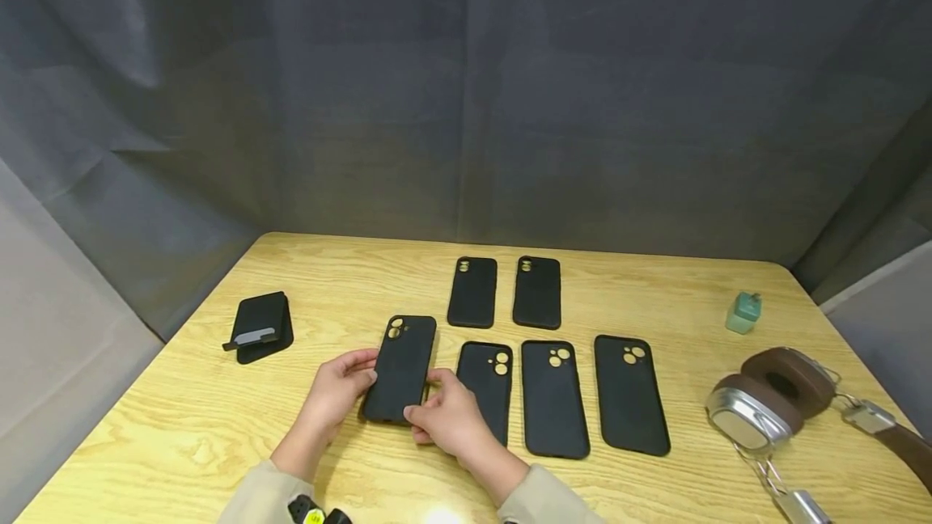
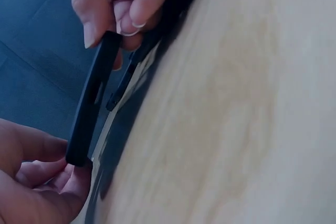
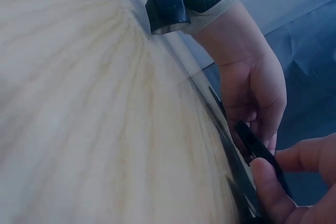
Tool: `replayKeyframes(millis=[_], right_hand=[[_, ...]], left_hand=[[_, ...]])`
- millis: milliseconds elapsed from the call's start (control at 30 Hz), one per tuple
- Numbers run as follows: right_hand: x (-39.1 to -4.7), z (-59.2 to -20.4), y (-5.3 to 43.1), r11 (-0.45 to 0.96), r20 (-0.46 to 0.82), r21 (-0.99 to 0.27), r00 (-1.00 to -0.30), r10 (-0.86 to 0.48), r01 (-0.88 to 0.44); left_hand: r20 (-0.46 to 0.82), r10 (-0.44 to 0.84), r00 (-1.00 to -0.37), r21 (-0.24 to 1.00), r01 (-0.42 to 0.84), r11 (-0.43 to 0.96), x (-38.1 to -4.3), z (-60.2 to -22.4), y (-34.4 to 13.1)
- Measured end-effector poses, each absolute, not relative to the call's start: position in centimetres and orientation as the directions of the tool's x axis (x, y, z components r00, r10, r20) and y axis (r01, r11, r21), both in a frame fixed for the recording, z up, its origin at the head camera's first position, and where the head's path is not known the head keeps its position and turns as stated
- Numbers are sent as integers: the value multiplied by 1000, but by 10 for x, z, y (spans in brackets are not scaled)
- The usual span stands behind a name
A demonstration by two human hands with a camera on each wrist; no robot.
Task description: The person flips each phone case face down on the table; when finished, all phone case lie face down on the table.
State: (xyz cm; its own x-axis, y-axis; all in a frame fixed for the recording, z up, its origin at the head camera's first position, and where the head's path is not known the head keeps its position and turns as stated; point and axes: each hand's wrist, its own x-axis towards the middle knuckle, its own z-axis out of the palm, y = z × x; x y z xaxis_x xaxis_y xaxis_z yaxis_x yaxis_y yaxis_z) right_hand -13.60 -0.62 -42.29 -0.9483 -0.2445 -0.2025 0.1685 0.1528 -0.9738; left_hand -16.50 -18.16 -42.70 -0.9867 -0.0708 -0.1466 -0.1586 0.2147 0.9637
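Note:
Between my two hands a black phone case is held just over the table, its camera cutouts at the upper left. My left hand pinches its left edge, and my right hand pinches its lower right corner. In the left wrist view the phone case shows edge-on, with a slot in its side. The right wrist view shows the phone case between both hands' fingers. Right beside it lies another phone case, partly covered by my right hand, then a second and a third.
Two more phone cases lie in a back row. At the left sits a black folding stand. Brown and silver headphones and a small green block-shaped object are at the right. A dark curtain hangs behind the wooden table.

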Motion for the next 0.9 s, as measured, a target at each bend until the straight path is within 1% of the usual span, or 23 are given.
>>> replayKeyframes(millis=[267,467,567,733,900], right_hand=[[-139,-418,-11,307,-240,-938,-938,-249,158],[-142,-418,-15,488,-222,-870,-942,-252,74],[-143,-417,-18,571,-203,-821,-946,-254,23],[-147,-416,-22,697,-183,-715,-949,-258,-52],[-148,-416,-23,720,-191,-691,-947,-259,-57]], left_hand=[[-140,-37,-989,928,-145,343,-162,-427,-183],[-137,6,-990,847,-115,519,-159,-421,-184],[-128,26,-991,810,-89,580,-157,-418,-184],[-115,26,-993,791,-75,607,-155,-417,-181],[-103,26,-994,768,-62,637,-154,-417,-179]])
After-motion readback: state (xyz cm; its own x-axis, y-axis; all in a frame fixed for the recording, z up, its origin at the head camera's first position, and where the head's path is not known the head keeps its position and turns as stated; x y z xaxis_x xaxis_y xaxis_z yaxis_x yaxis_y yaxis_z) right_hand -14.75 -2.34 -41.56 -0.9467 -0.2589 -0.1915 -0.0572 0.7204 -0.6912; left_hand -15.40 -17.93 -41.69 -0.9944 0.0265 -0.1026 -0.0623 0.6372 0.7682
